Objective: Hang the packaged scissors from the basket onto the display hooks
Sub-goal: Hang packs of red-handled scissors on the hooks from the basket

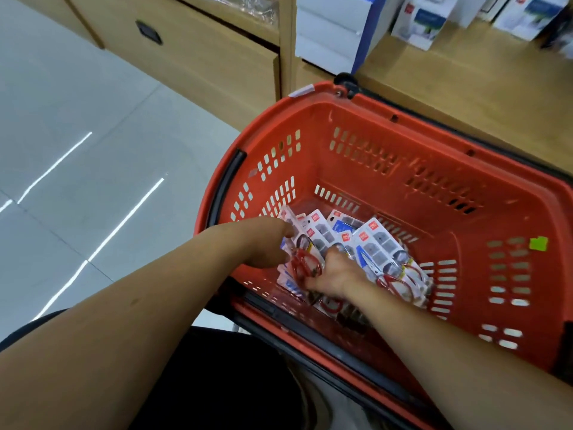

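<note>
Low in the frame's centre, inside the red perforated plastic basket [403,144], the left hand [266,243] pinches a raised card-backed pack of red-handled scissors [305,265] and the right hand [336,274] curls round its lower end, so overlapping loose packs [381,252] could probably snag and tumble out.

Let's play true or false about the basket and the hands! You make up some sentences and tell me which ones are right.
1. The basket is red. True.
2. The left hand and the right hand both reach into it. True.
3. The basket holds nothing. False: packs lie in its bottom.
4. The scissors have blue handles. False: the handles that show are red.
5. A green sticker is on the basket's wall. True.
</note>
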